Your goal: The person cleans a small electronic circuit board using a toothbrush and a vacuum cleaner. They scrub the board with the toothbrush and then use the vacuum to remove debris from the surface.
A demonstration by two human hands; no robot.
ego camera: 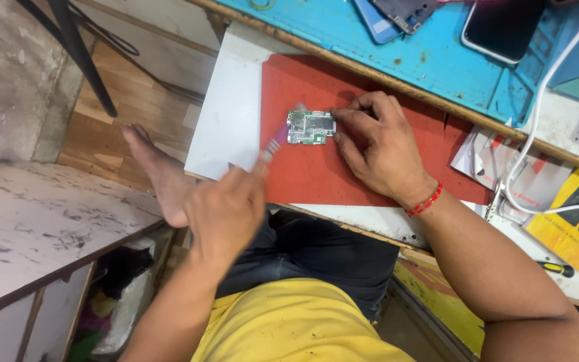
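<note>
1. Lying on a red mat (316,167), a small green circuit board (311,127) is seen flat, near the mat's upper left part.
2. The mat is spread over a white board (226,127), which rests across the person's lap.
3. The circuit board is steadied by the right hand (376,151): its fingertips (338,117) are pressed against the board's right edge, bent and close together, with the palm resting on the mat to the right.
4. The left hand (226,211) is held below and left of the circuit board, closed around a thin tool (275,144) (blurred, with a purplish tip); what kind of tool it is cannot be told.
5. The tool's tip is seen just beside the circuit board's left edge; whether it touches cannot be told.
6. A red thread band (425,200) is worn on the right wrist.
7. Above the mat, a blue tray (397,47) is set on the bench; a dark phone (502,28) and a blue phone part (378,23) are lying in it.
8. A white cable (537,117) is run from the upper right down over papers (484,157) beside the mat.
9. A yellow box (574,214) and a screwdriver (556,268) are found at the right, well apart from the hands.
10. A bare foot (159,167) is rested at the left of the white board.
</note>
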